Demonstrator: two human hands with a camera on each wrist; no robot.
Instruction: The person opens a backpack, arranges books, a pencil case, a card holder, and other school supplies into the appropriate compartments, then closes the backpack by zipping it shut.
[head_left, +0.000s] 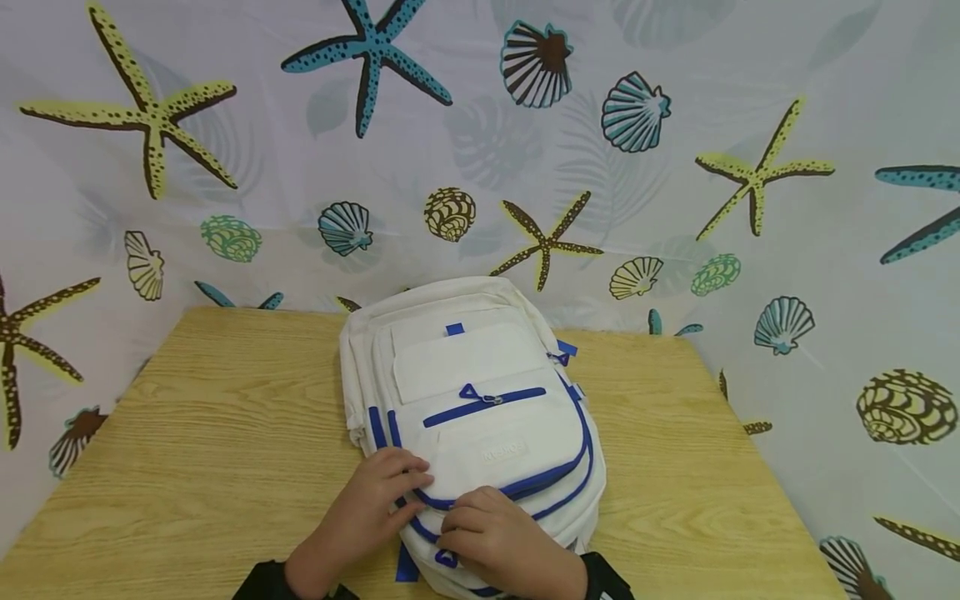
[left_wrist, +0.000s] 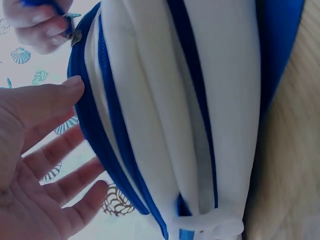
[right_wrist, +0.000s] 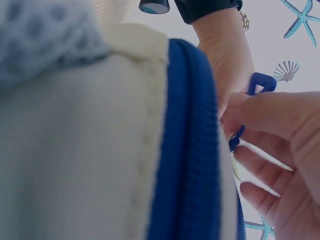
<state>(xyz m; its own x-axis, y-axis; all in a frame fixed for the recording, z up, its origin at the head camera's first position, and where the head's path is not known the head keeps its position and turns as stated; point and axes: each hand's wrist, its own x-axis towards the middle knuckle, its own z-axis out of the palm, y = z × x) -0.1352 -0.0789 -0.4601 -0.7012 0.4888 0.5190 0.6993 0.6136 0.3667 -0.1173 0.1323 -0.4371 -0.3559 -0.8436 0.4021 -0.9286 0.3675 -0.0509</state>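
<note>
A white backpack (head_left: 480, 433) with blue zippers and trim lies on the table, its front pockets facing up. My right hand (head_left: 498, 537) is at its lower end, where thumb and fingers pinch a blue zipper pull (right_wrist: 262, 82). In the left wrist view, the right hand's fingertips (left_wrist: 42, 30) appear beside the zipper slider. My left hand (head_left: 367, 504) rests against the backpack's lower left side. Its fingers are spread and nearly straight, and the thumb (left_wrist: 70, 87) touches the blue zipper edge (left_wrist: 92, 125). Another blue triangular pull (head_left: 468, 391) lies on the front pocket's short zipper.
Under the backpack is a light wood-grain table (head_left: 225, 433). A white cloth (head_left: 420, 158) printed with starfish and shells hangs behind it and down its sides. A blue strap (head_left: 406, 567) pokes out at the backpack's lower left.
</note>
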